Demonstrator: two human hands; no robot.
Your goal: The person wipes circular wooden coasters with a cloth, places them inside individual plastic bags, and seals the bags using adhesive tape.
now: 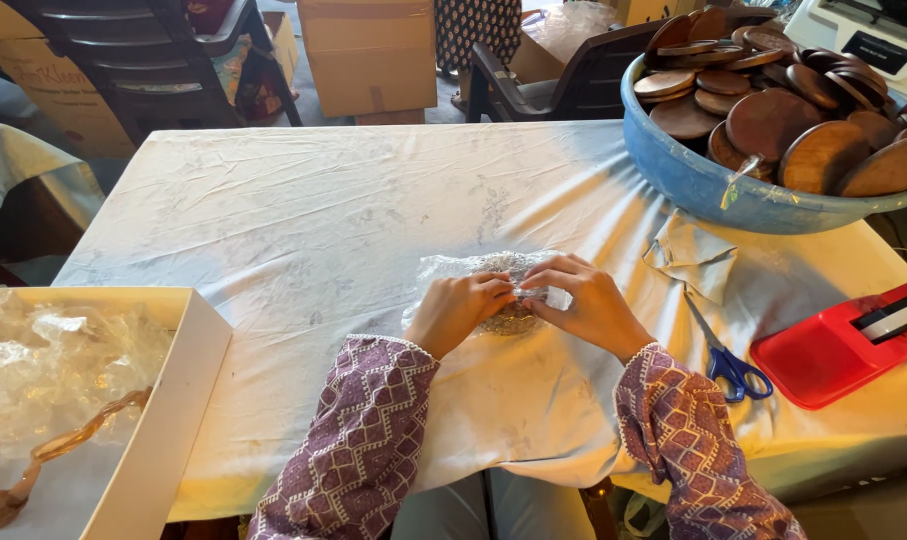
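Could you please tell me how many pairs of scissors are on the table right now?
1: the blue-handled scissors lie on the white cloth right of the right hand, beside the red tray. Others may be hidden.

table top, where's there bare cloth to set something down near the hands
The widest free patch is the far left and middle of the tablecloth, between the white box and the blue tub. The right side is crowded: folded cloth, scissors, red tray. Both hands cover the bubble-wrapped bundle.
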